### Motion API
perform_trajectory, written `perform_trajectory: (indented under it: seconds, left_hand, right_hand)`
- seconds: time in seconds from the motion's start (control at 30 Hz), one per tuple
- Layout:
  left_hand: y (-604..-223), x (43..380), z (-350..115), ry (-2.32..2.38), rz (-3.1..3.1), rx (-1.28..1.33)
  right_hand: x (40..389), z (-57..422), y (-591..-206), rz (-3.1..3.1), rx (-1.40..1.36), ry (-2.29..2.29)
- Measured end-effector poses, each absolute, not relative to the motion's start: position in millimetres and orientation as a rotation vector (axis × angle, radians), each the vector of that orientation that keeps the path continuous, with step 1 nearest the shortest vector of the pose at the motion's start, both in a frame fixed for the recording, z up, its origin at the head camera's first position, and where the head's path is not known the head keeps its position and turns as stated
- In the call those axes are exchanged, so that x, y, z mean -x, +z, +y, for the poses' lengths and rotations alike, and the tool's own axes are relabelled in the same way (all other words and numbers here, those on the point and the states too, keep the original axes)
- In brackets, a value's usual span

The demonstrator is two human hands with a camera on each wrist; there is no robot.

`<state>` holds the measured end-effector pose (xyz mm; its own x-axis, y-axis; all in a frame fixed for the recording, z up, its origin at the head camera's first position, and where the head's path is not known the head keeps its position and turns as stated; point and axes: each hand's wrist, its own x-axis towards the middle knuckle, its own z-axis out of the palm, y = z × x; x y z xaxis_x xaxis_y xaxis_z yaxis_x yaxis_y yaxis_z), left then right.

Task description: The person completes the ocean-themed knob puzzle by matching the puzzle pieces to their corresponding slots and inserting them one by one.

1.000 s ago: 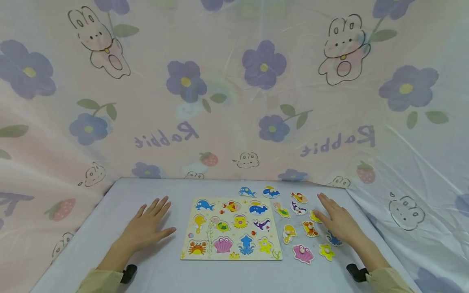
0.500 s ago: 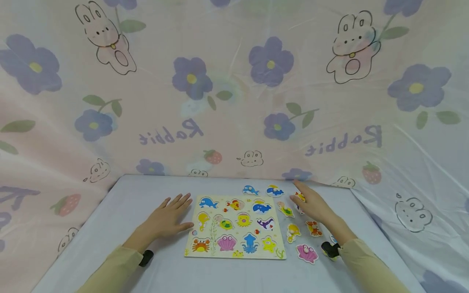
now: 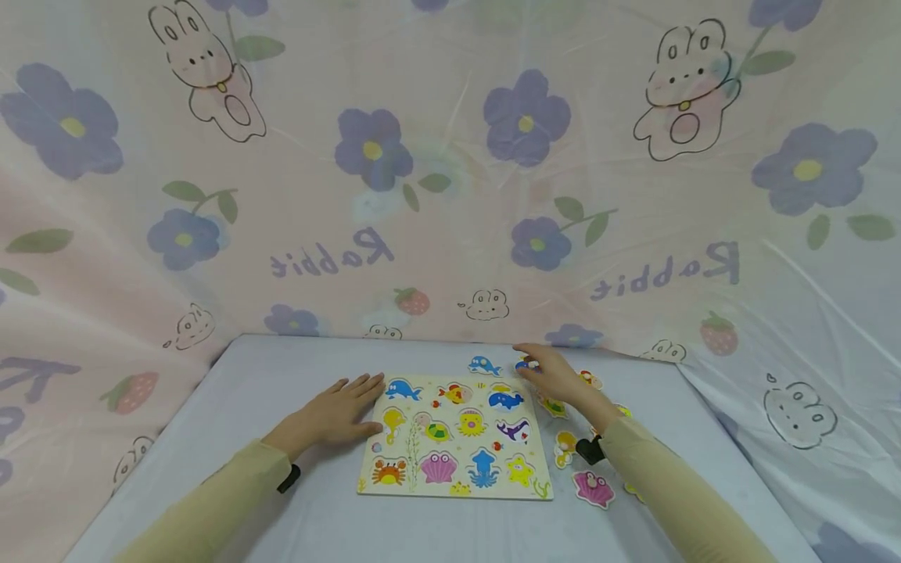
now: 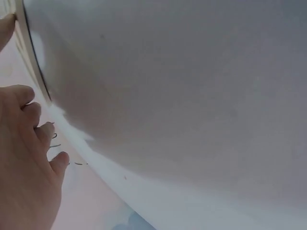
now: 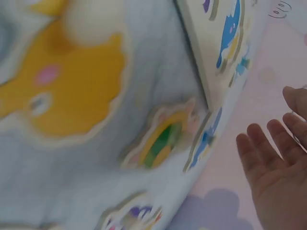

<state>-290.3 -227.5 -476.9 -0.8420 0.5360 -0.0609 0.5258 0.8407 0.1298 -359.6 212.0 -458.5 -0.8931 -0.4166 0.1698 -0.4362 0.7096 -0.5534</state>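
A sea-animal puzzle board (image 3: 486, 493) lies flat on the table. My left hand (image 3: 334, 414) is at its left edge, fingers extended; in the left wrist view the thumb meets the board's rim (image 4: 33, 57). My right hand (image 3: 556, 379) reaches over the loose pieces, fingertips around a blue whale piece (image 3: 525, 364) that it partly covers. Whether it touches that piece cannot be made out. A blue dolphin piece (image 3: 484, 365) lies to the left of it. The right wrist view shows the right hand (image 5: 283, 177) with fingers spread, beyond a turtle piece (image 5: 163, 139).
Right of the board lie a yellow seahorse piece (image 3: 564, 450), a pink shell piece (image 3: 594, 489) and a fish piece (image 3: 590, 379). My right forearm hides several others. A patterned curtain (image 3: 450, 195) hangs behind the white table (image 3: 317, 516).
My left hand has moved right to the board's edge. The right hand has swept left and away from me, from the far-right pieces to the blue whale piece. The view has shifted slightly.
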Motion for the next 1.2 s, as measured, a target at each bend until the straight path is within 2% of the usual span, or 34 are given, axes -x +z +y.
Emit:
perform_trajectory:
  seconds: [0.53,0.83,1.2]
  left_hand:
    - [-482.4,298.5,-228.4,0.173,2.869,-0.853]
    - [-485.9,298.6,-228.7,0.183,2.864,-0.89]
    - [-485.9,300.5,-229.3,0.169,2.861,-0.9]
  right_hand:
    - [404.9,159.6,-477.7,-2.984,-0.541,1.124]
    - [416.3,146.9,-490.6,-3.031,-0.433,1.17]
    - [415.9,140.5,-487.8,-3.02,-0.393,1.172]
